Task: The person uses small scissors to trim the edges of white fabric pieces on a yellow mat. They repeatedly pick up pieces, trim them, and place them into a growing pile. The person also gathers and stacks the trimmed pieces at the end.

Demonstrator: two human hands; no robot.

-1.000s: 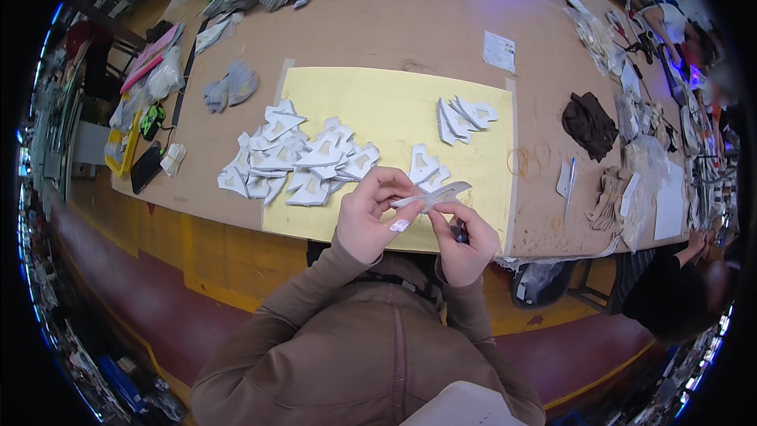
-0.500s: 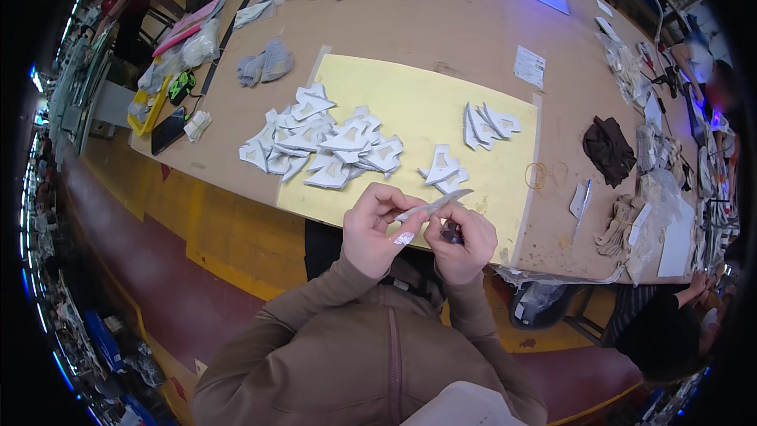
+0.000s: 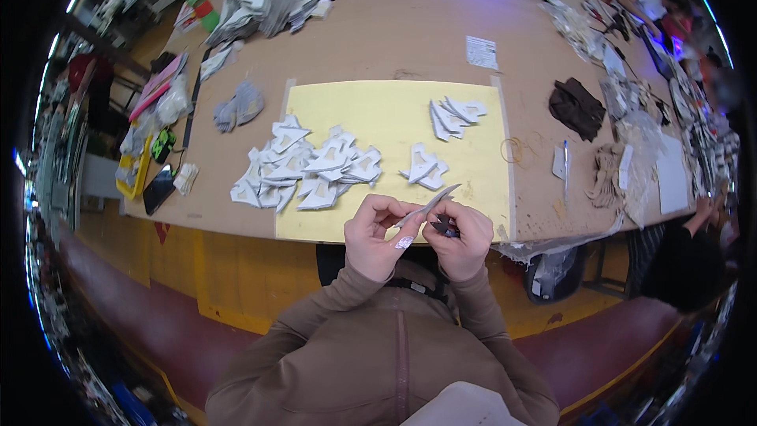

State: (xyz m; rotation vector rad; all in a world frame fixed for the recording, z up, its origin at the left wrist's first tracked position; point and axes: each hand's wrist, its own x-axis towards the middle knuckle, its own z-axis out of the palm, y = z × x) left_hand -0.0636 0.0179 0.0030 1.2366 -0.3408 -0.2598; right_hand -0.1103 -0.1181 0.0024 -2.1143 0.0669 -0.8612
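Observation:
My left hand (image 3: 380,238) pinches a thin, curved white-and-grey cut piece (image 3: 430,203), seen nearly edge-on. A whitish patch covers part of that thumb. Close beside it, my right hand (image 3: 464,237) is closed round a small dark tool (image 3: 446,226), mostly hidden in the fingers, with its tip by the piece. Both hands are over the near edge of a yellow sheet (image 3: 355,99). On the sheet, to the left, lies a loose heap of similar white pieces (image 3: 315,159) with cut-out openings. A few more pieces (image 3: 423,166) lie just beyond my hands, and a fanned group (image 3: 455,117) sits farther right.
The brown-covered table (image 3: 378,39) bears stacked grey-white pieces (image 3: 264,4) far left and grey gloves (image 3: 238,105). A phone (image 3: 159,189) lies near the left edge. A dark cloth (image 3: 576,109), a pen (image 3: 565,170) and beige gloves (image 3: 605,177) are at right. People work at both sides.
My view has turned, so the table sits straighter and its things appear farther left. Both hands keep nearly the same hold on the piece and the dark tool.

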